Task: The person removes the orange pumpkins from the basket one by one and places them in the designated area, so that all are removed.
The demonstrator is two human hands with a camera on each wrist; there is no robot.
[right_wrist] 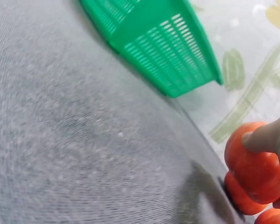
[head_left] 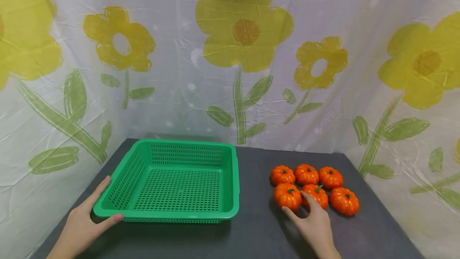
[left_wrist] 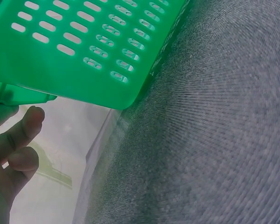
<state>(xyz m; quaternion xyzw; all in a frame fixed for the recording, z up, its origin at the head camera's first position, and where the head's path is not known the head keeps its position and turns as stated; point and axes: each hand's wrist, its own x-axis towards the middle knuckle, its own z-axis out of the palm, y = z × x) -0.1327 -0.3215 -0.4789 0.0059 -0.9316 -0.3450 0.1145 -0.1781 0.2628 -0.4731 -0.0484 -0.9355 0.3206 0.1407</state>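
Observation:
A green plastic basket [head_left: 179,189] with slotted walls stands on the dark table at the left, nothing inside it. My left hand [head_left: 80,221] holds its front left corner, thumb on the front rim and fingers along the left side. At the right, my right hand [head_left: 312,223] pinches a small orange pumpkin [head_left: 287,196] between thumb and fingers. The right wrist view has the thumb pressed on this pumpkin [right_wrist: 252,163], and other pumpkins show below it. One pumpkin [head_left: 315,196] lies partly behind the right hand's fingers.
More orange pumpkins sit close around: a back row with one in its middle [head_left: 306,174], and one at the front right [head_left: 344,201]. Dark table surface [head_left: 255,195] lies between basket and pumpkins. A white curtain [head_left: 172,91] with yellow flowers encloses the back and sides.

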